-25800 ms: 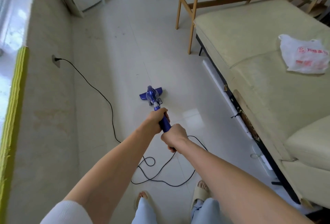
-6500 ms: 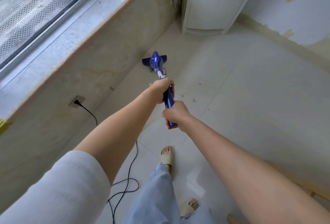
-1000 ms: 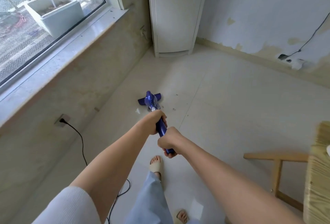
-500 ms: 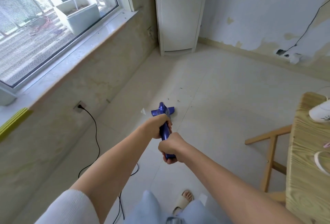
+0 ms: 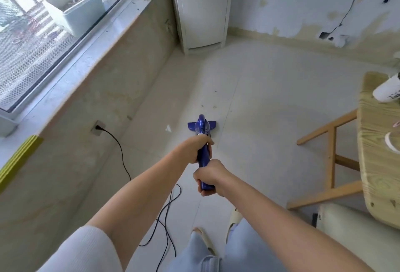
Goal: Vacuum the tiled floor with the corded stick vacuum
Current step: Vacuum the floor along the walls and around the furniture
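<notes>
Blue stick vacuum (image 5: 203, 139) out in front of the person, head flat on the pale tiled floor (image 5: 270, 102), shaft angled back up toward the body. Left hand (image 5: 198, 145) wrapped around the handle higher along the shaft, nearer the vacuum head; right hand (image 5: 208, 176) closed around the handle's end, just behind the left one. Both arms stretched forward. Small white scrap (image 5: 168, 128) on the tiles just left of the vacuum head; a few dark specks (image 5: 208, 106) a bit beyond it. Black cord (image 5: 121, 152) plugged into a wall socket (image 5: 97, 128) well left of the vacuum, then trailing across the floor in loops behind it, near the person's feet. Window (image 5: 54, 22) above that same wall, white planter box (image 5: 74, 11) outside the glass. White cabinet (image 5: 201, 7) in the corner far beyond the vacuum. Wooden table (image 5: 376, 141) well to the vacuum's right, white cup (image 5: 387, 90) lying tilted on top. Peeling wall (image 5: 303, 0) at the back right.
</notes>
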The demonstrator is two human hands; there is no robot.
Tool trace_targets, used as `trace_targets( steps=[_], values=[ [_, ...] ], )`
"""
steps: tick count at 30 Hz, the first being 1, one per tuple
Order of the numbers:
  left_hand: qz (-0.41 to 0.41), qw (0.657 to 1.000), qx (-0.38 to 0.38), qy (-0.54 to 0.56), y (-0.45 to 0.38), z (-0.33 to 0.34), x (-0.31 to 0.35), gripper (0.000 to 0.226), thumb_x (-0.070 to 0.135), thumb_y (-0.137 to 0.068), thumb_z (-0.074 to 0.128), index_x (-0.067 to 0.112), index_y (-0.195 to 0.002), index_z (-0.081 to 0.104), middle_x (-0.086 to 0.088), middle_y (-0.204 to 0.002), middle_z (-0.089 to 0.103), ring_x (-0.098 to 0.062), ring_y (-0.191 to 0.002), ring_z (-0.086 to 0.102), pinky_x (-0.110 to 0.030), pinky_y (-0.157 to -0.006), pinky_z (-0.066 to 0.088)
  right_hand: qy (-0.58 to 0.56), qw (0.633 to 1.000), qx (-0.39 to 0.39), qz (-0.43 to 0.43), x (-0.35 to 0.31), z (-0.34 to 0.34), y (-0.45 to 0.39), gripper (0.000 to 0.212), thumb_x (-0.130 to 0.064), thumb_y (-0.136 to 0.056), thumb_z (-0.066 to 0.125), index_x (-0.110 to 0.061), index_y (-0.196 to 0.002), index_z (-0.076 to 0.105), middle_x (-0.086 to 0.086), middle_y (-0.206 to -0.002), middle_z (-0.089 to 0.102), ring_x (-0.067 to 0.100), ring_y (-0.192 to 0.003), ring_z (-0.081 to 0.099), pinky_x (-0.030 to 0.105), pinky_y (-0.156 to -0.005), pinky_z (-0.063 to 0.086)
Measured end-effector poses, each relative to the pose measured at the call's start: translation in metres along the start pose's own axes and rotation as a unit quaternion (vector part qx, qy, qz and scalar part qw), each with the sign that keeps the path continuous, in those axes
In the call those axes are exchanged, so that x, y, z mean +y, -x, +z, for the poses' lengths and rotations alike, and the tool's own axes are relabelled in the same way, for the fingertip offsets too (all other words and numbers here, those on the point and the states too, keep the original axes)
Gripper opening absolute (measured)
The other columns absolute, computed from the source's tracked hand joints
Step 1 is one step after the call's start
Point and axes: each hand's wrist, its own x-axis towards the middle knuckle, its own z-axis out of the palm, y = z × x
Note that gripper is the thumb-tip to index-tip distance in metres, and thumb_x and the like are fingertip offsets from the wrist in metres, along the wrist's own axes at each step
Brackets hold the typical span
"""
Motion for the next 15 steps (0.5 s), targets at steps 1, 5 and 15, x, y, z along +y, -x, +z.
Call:
trace_targets(
  steps=[1,5,15],
  values=[
    [0.000,1.000,0.000,0.008,0.000,-0.007,0.000,0.023,0.011,-0.089,0.055,0.008,-0.068,0.046,-0.004,-0.050,0.049,-0.017,-0.049,0.045,-0.026,-0.053,0.042,-0.011,1.000,0.007,0.001,-0.002,0.009,-0.003,0.022,0.005,-0.083,0.049,-0.003,-0.104,0.049,0.014,-0.083,0.053,0.016,-0.048,0.051,0.018,-0.036,0.044],
    [0.013,1.000,-0.005,-0.002,-0.007,-0.026,0.007,0.022,0.017,-0.090,0.058,0.008,-0.074,0.046,-0.004,-0.051,0.050,-0.016,-0.047,0.047,-0.025,-0.048,0.044,-0.037,0.999,0.012,0.005,-0.013,0.027,-0.017,0.024,0.007,-0.082,0.046,-0.003,-0.104,0.049,0.014,-0.082,0.052,0.017,-0.048,0.050,0.019,-0.037,0.045],
    [0.029,0.999,0.010,0.007,-0.064,-0.026,0.092,0.018,0.011,-0.089,0.057,0.007,-0.073,0.048,-0.006,-0.058,0.050,-0.018,-0.051,0.047,-0.027,-0.059,0.044,-0.064,0.998,0.013,0.011,-0.086,-0.014,-0.077,0.023,0.011,-0.082,0.047,-0.004,-0.099,0.046,0.012,-0.083,0.048,0.019,-0.055,0.046,0.019,-0.037,0.046]
  ],
)
